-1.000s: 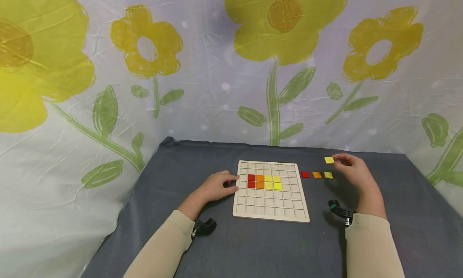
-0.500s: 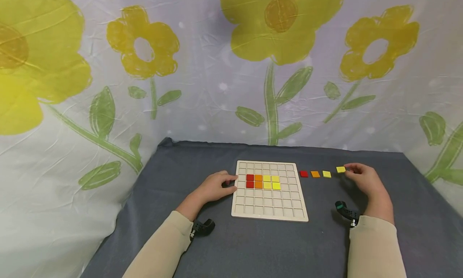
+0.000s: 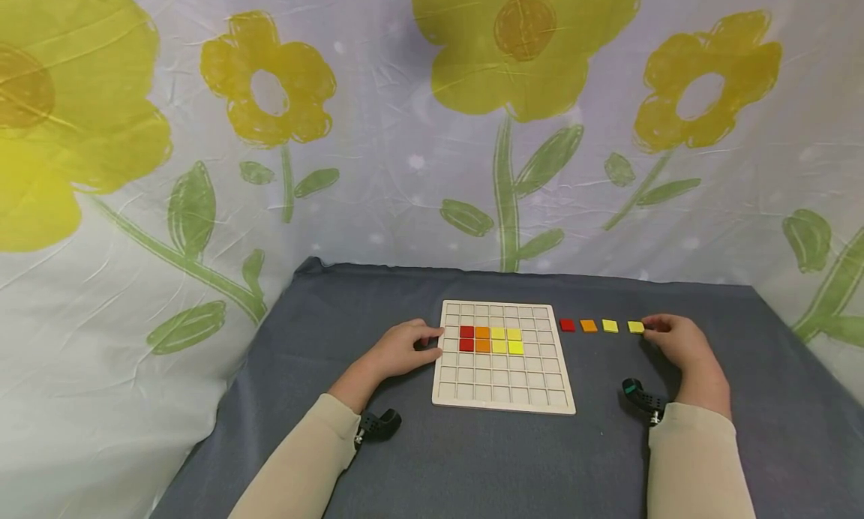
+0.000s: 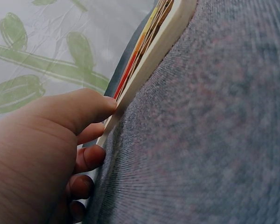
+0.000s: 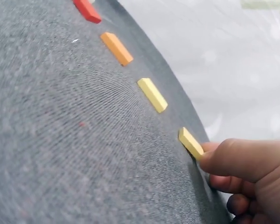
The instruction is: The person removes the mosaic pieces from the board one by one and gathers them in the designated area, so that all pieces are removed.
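Note:
A pale wooden grid board (image 3: 502, 388) lies on the dark cloth, with red, orange and yellow square tiles in two rows on it. My left hand (image 3: 400, 349) touches its left edge, thumb and forefinger apart; in the left wrist view the thumb (image 4: 91, 107) meets the board's side and the other fingers bend loosely. Right of the board, my right hand (image 3: 680, 346) pinches a yellow tile (image 3: 635, 327) by its right side, low at the cloth. In line with it lie a red tile (image 3: 567, 325), an orange tile (image 3: 589, 325) and another yellow tile (image 3: 610, 326).
Dark grey cloth (image 3: 418, 459) covers the table. A white curtain (image 3: 391, 174) with painted yellow flowers hangs behind and to the left. Black devices are strapped at the left wrist (image 3: 379, 424) and the right wrist (image 3: 644, 400).
My right hand has carried the yellow tile from above the row to the right and down, to the row's right end. The left hand stays at the board's edge.

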### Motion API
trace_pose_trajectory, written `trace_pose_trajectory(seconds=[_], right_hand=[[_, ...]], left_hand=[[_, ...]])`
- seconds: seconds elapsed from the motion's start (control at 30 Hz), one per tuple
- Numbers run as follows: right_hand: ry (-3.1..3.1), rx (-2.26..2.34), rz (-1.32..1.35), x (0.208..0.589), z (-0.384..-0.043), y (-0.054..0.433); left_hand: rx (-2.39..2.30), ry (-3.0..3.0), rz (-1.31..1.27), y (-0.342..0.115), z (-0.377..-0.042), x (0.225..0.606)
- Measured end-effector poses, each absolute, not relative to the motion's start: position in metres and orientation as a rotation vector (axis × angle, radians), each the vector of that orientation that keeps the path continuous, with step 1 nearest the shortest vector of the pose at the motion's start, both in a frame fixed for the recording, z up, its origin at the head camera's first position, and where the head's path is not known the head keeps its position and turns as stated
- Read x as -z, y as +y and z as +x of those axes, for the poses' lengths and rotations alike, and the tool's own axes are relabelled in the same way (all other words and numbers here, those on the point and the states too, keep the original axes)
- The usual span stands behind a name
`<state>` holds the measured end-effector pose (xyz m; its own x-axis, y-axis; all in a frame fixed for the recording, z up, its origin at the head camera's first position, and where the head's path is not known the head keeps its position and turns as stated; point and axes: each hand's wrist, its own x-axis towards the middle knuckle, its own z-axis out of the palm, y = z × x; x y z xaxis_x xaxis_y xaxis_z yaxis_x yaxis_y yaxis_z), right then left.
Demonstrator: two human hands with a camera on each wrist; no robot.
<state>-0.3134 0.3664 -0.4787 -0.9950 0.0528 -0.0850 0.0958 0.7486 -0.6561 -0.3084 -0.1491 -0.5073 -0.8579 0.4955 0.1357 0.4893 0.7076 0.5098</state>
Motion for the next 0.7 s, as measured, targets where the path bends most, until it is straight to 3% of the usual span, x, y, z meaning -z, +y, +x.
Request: trace_pose_trajectory(seconds=[0.7], right_hand=[[2.830, 1.230, 0.043, 0.465, -0.318, 0.352]], left_hand=[[-0.868, 2.883, 0.826, -0.148, -0.307, 0.505]])
